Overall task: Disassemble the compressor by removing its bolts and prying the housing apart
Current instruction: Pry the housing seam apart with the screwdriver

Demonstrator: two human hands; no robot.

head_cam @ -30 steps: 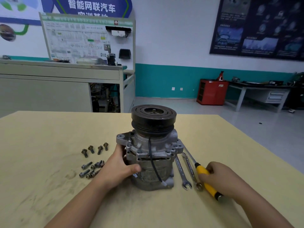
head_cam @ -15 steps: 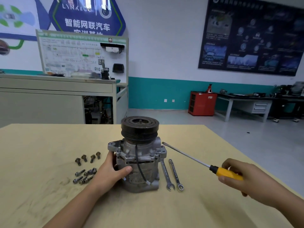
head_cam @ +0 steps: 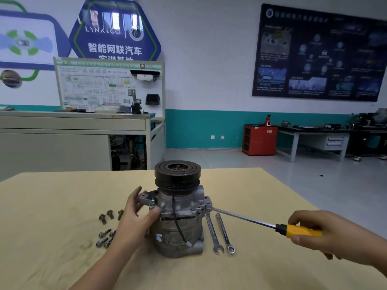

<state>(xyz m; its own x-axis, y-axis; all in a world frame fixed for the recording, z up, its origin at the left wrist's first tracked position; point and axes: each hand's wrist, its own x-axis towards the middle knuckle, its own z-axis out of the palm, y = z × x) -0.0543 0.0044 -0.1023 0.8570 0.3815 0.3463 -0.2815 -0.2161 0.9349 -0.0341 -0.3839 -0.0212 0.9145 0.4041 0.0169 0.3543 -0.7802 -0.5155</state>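
Screwdriver (head_cam: pixel 272 223) tip now at compressor (head_cam: pixel 178 210) right flange seam, up from bench (head_cam: pixel 52 206). Right hand (head_cam: pixel 326 233) grip closed on yellow handle. Left hand (head_cam: pixel 134 220) half open, steadying housing mid-bench. Bolts (head_cam: pixel 106 227) out, left. Seat tip fully, brace firmly, lever gently.

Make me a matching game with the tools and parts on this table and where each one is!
Things:
1. screwdriver
2. loose bolts
3. two wrenches
4. black pulley

Places:
A. on top of the compressor
B. flat on the table, just right of the compressor
C. in the right hand, tip at the compressor's right side
D. on the table behind the left hand

Pairs: 1-C, 2-D, 3-B, 4-A
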